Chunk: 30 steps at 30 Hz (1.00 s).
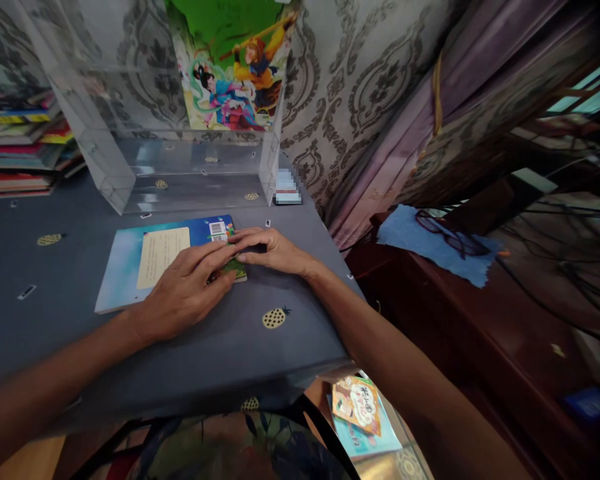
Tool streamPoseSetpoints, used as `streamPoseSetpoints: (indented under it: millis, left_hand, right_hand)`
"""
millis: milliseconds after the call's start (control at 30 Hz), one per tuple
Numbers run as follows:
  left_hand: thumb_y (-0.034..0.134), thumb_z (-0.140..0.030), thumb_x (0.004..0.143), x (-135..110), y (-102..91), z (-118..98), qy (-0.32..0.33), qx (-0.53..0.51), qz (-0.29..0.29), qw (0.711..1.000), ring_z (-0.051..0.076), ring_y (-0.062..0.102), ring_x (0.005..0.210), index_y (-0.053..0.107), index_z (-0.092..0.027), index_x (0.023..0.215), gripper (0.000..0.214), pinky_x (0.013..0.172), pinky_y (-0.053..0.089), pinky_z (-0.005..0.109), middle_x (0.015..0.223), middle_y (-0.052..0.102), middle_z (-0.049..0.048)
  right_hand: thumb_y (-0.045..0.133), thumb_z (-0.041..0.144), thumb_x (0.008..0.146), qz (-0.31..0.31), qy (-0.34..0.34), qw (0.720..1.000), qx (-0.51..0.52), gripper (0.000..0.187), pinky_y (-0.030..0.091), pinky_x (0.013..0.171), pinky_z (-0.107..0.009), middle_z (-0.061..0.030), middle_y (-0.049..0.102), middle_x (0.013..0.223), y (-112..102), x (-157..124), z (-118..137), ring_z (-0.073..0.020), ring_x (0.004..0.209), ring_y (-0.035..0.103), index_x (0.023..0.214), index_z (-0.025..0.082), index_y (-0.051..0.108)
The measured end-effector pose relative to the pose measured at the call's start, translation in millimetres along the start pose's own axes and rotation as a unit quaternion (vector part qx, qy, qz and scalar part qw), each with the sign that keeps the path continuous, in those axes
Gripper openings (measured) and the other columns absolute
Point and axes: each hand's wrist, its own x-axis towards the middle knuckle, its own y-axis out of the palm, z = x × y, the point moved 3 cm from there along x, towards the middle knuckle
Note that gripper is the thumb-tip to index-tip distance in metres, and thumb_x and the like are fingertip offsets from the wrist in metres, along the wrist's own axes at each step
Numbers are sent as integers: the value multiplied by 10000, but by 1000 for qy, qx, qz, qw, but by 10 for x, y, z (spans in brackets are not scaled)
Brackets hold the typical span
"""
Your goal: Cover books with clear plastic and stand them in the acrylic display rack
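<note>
A book (120, 267) with a blue back cover and a cream text panel lies closed on the tablecloth. My left hand (187, 283) rests on its lower right part, fingers stretched out and lying over the cover. At the right edge of the same book is my right hand (270, 248), its thumb and fingertips brought together there and close against my left fingertips. The left fingers partly hide what the right fingertips touch. Behind the book stands a clear plastic rack (115, 170), with a green picture book (230, 67) upright in it.
Stacked books (20, 153) are at the far left. A small blurred card (287, 187) lies beside the rack. On the dark red furniture to the right are glasses (450, 233) on a blue cloth (405, 233), and cables. More books (357, 407) lie below the table edge.
</note>
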Motion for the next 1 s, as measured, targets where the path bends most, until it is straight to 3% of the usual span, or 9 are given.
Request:
streamPoseSetpoints:
  millis: [200, 467, 1000]
  left_hand:
    - [518, -211, 995, 35, 49, -23, 13, 8, 19, 1000, 300, 382, 1437, 594, -257, 1215, 238, 1104, 445, 532, 1495, 483, 92]
    - [536, -191, 977, 45, 84, -23, -3, -35, 66, 997, 310, 348, 1464, 661, -268, 1181, 251, 1131, 403, 568, 1517, 470, 85]
    - [548, -266, 988, 1, 108, 69, -25, 0, 13, 1000, 325, 508, 1338, 690, -179, 1087, 193, 1043, 498, 536, 1356, 609, 153]
  right_hand:
    - [730, 301, 877, 6, -28, 999, 13, 127, 416, 1139, -413, -5, 742, 1172, 16, 11, 13, -186, 1209, 628, 992, 279, 779]
    - [728, 316, 878, 9, -22, 1000, 1, 108, 423, 1124, -408, -8, 735, 1170, 15, 14, 1, -182, 1195, 627, 963, 262, 767]
    - [717, 253, 895, 16, -42, 999, 3, 142, 410, 1130, -424, -39, 732, 1212, 1, 0, 13, -185, 1246, 606, 1019, 263, 784]
